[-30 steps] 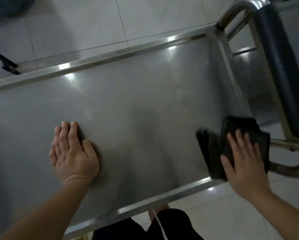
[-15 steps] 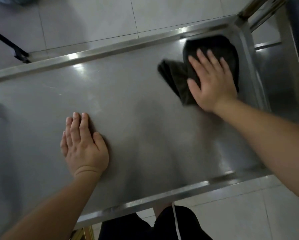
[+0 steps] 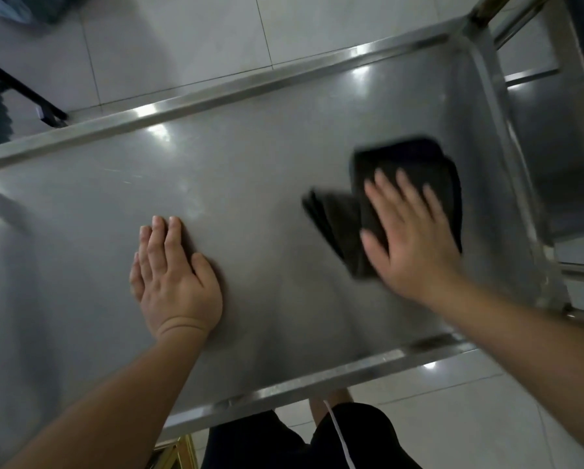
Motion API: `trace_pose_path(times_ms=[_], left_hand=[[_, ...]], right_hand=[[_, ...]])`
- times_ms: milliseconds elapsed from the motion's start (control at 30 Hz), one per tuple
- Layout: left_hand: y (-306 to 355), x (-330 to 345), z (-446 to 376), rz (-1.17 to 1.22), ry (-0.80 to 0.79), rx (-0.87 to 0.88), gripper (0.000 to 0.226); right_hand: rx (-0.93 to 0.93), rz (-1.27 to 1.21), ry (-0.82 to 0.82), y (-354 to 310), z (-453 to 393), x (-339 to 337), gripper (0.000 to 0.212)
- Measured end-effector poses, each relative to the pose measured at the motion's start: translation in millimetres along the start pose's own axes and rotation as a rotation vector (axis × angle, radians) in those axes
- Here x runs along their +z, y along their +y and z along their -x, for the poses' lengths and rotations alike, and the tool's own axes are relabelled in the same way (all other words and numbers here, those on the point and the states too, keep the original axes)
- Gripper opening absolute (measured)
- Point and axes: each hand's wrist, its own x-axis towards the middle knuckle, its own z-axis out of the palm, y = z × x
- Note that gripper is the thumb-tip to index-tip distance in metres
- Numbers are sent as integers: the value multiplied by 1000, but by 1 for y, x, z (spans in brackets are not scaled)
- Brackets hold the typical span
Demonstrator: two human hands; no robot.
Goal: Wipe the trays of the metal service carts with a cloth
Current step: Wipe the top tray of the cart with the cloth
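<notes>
The top tray (image 3: 260, 157) of a stainless-steel service cart fills most of the view, with a raised shiny rim all round. A dark folded cloth (image 3: 415, 170) lies on the tray's right part, a little in from the right rim. My right hand (image 3: 409, 238) presses flat on the cloth with fingers spread; it is blurred with motion. My left hand (image 3: 172, 279) rests flat on the bare metal near the tray's middle, fingers straight and together.
A second metal cart (image 3: 554, 147) stands against the right end, its post at the far right corner. A black bar (image 3: 23, 93) crosses the white tiled floor at the far left. My legs in dark shorts (image 3: 304, 441) stand at the near rim.
My right hand swept the cloth from the near right corner to the far right corner, then back toward the tray's middle right. My left hand has stayed in place.
</notes>
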Motion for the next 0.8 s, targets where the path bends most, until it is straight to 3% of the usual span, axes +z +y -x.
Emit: trace_pose_path(times_ms=[133,233,400,500,667,800], left_hand=[[-2,1,0,1,0,2,66],[-2,1,0,6,-13,1,67],[1,-2,1,8,-25,11,67],[2,-4,0,4,-38,4,68],[1,-4,0,3,-36,9,67],[0,-2,0,0,-13,7,66]], right_hand=[[-79,41,-142,-8,131,20,70],[-109,62,-197,-11,143,22,70],[-154,43,-76,-32,39,16,71],[-102,5,5,-58,-56,6,71],[51,-35,-2,-92,-204,-14,76],[93,-56,-6,-108,-232,-12,75]])
